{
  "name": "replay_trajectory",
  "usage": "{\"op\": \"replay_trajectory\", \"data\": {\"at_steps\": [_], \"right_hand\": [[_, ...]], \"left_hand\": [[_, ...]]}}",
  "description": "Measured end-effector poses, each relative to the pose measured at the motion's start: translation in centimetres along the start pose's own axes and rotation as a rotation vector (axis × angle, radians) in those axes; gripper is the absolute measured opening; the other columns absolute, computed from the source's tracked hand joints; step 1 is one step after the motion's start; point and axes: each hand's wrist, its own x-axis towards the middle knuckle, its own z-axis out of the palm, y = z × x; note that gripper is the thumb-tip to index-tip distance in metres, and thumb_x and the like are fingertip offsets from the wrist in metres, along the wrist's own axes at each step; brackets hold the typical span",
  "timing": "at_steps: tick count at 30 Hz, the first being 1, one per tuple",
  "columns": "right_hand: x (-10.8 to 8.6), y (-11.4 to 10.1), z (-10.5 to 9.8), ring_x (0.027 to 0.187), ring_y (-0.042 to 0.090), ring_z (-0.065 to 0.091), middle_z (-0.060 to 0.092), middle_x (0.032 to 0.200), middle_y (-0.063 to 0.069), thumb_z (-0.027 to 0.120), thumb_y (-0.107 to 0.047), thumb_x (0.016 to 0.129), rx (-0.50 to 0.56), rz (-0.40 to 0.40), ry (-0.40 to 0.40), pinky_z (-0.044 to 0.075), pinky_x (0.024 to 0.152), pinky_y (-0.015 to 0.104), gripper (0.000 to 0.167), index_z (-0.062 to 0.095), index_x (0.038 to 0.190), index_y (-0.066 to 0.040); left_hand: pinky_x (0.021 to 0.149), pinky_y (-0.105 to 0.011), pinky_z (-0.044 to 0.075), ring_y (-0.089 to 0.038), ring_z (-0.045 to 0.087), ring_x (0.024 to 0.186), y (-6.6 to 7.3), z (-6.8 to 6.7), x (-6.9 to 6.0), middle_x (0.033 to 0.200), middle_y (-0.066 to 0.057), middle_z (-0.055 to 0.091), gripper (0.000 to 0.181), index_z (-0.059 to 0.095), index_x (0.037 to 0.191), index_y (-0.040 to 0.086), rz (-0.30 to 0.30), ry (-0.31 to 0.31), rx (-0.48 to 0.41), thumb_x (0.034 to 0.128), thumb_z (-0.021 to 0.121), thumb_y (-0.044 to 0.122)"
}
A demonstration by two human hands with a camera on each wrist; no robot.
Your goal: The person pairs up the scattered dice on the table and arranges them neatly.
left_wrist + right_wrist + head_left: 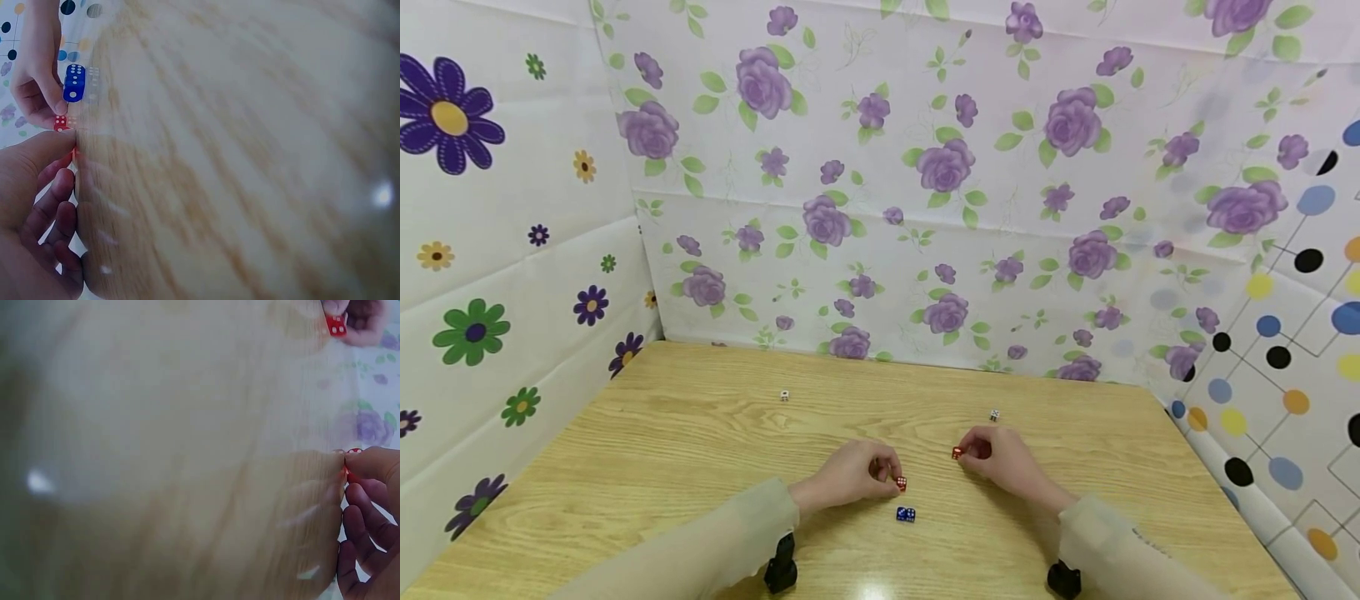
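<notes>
In the head view, my left hand (852, 472) pinches a red die (901, 483) between thumb and fingers, low at the tabletop. My right hand (1006, 460), farther back and to the right, pinches another red die (957, 452) by its right side. Two blue dice (906, 514) sit side by side just in front of the left hand's die. In the right wrist view, the right thumb and fingers mostly cover their red die (354, 450), while the left hand's red die (336, 326) shows at the top.
One white die (785, 396) lies at the back left of the wooden table (700, 417). A second white die (995, 414) is just behind the right hand. Flower-patterned sheets (887, 167) stand behind and on the left; a dotted sheet (1285, 400) is on the right.
</notes>
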Motion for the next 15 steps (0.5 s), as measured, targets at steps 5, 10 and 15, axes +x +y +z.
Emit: {"op": "replay_trajectory", "data": {"at_steps": [5,10,15], "right_hand": [[-0.1,-0.8,0.7,0.063,0.003,0.051,0.063,0.073,-0.008,0.076,-0.018,0.086,0.017,0.024,-0.005,0.044,0.058,0.019,0.007,0.071,0.088,-0.022],[-0.2,-1.4,1.3,0.063,0.002,0.051,0.063,0.072,-0.008,0.078,-0.018,0.084,0.028,0.015,-0.005,0.043,0.057,0.019,0.007,0.071,0.087,-0.021],[-0.4,-2.1,1.7,0.062,0.003,0.052,0.063,0.072,-0.007,0.077,-0.015,0.084,0.053,-0.004,-0.026,0.044,0.056,0.019,0.008,0.072,0.087,-0.020]], "left_hand": [[0.061,-0.020,0.040,-0.002,0.047,0.059,-0.1,0.0,0.1,0.071,0.007,0.059,0.008,0.071,0.090,0.018,0.000,-0.001,0.006,0.0855,0.078,0.020],[0.060,-0.019,0.039,-0.002,0.047,0.059,-0.1,0.1,0.1,0.070,0.008,0.058,0.007,0.071,0.089,0.019,-0.001,-0.001,0.003,0.0854,0.078,0.020],[0.060,-0.019,0.039,-0.001,0.046,0.058,-0.2,0.2,0.2,0.069,0.009,0.057,0.007,0.071,0.089,0.021,-0.008,0.004,0.006,0.0852,0.078,0.021]]}}
